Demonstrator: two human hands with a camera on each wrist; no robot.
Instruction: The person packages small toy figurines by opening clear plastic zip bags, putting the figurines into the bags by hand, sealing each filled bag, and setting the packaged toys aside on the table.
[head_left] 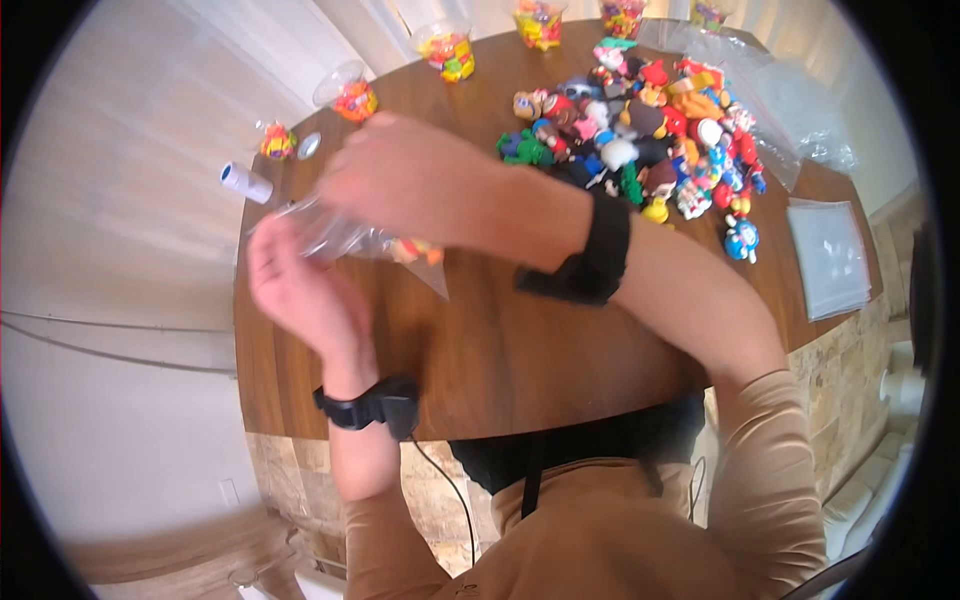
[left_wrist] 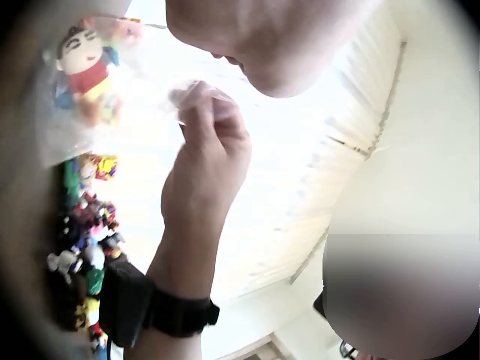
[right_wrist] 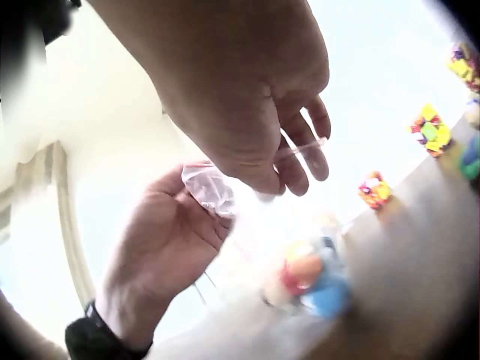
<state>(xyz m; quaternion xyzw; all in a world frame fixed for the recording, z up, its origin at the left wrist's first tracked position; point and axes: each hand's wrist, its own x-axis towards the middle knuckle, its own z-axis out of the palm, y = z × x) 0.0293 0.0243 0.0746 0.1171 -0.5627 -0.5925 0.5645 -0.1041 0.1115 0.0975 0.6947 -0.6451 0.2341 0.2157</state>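
Observation:
Between both hands is a clear plastic bag (head_left: 345, 238) with small toy figures in its lower part. Through its film in the left wrist view shows a toy figure (left_wrist: 84, 64) with a pale face, dark hair and red top. My left hand (head_left: 300, 285) grips the bunched upper part of the bag. My right hand (head_left: 400, 180) reaches across over the left one, and its fingertips pinch clear plastic (right_wrist: 304, 148) near the bag's top. The figures hang below the hands, blurred in the right wrist view.
A large heap of toy figures (head_left: 620, 140) covers the table's (head_left: 480, 340) back right. Several clear cups (head_left: 445, 50) of colourful pieces line the far edge. A white roll (head_left: 245, 183) and a clear ring (head_left: 308, 145) lie at left; flat plastic bags (head_left: 830, 258) lie at right.

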